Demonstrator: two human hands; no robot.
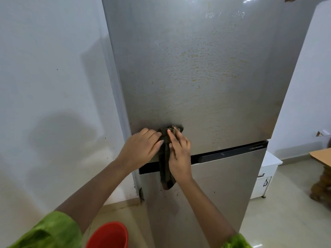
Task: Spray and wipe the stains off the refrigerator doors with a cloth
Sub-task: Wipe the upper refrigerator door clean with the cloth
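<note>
She stands close to the fridge, both arms reaching out to the bottom of the upper door. A dark cloth is bunched against the steel there, and its loose end hangs down over the black handle strip onto the top of the lower door.

The left hand lies flat against the door, fingers straight, with their tips pressing the cloth's left edge. The right hand lies on the cloth from the other side. Its fingers are nearly straight over the bunched top and its thumb is set against the hanging strip. Neither hand looks curled round the cloth; both press it to the door.

Above the hands, yellowish stains spread in curved, smeared arcs across most of the upper door. A few dark specks dot the lower door near the cloth's end.

Green sleeves show at the bottom of the view, and a red bucket sits on the floor between her arms, just left of the fridge. A pale wall runs along the left. To the right stand a white cabinet and, nearer the edge, a wooden table.
</note>
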